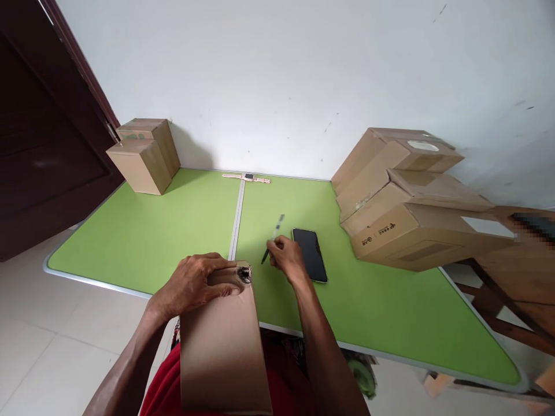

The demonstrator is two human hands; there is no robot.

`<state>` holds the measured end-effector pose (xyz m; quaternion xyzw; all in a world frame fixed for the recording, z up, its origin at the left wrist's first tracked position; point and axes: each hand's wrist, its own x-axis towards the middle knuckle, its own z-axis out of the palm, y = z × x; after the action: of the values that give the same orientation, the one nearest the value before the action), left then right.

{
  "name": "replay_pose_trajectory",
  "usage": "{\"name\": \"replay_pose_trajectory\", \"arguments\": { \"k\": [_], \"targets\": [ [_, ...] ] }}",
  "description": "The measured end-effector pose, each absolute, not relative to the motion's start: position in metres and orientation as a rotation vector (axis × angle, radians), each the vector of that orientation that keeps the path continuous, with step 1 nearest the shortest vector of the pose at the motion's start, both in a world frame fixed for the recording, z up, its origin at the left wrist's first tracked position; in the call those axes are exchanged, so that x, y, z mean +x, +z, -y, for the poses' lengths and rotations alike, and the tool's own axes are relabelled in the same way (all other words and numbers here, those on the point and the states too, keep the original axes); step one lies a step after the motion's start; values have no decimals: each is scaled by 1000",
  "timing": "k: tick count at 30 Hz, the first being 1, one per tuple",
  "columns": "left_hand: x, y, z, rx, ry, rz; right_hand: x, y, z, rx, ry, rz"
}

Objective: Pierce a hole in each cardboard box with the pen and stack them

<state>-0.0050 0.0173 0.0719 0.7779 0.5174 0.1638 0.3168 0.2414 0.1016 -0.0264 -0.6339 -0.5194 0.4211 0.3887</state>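
Observation:
A brown cardboard box [223,358] stands close to my body at the table's near edge. My left hand [203,283] grips its top end, thumb on the near face and fingers over the far side. A dark, ragged patch shows at the box's upper right corner. Between the fingertips of my right hand [284,257] is a pen [277,228], its dark tip pointing down toward the table and its clear end up. Just right of that hand lies a smartphone [310,254] with a dark screen.
The green folding table [195,225] meets the white wall. A wristwatch [248,177] with a pale strap lies at the back edge. Cardboard boxes [145,164] stand back left, and several more boxes [390,225] at the right. A wooden stool [515,271] is beyond the right edge.

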Motion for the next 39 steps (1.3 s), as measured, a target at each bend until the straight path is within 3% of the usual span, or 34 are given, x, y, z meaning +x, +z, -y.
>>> {"name": "replay_pose_trajectory", "arguments": {
  "k": [8,23,30,39],
  "targets": [
    [-2,71,-14,2060,405,-1429,228,16,0,-962,1202,951],
    [0,70,-12,2065,391,-1462,210,8,30,-1203,1004,1263],
    [-1,68,-12,2077,386,-1486,233,15,20,-1214,834,1113],
    [-6,64,-11,2059,381,-1496,248,-1,-99,-2126,645,1742]
  ]
}}
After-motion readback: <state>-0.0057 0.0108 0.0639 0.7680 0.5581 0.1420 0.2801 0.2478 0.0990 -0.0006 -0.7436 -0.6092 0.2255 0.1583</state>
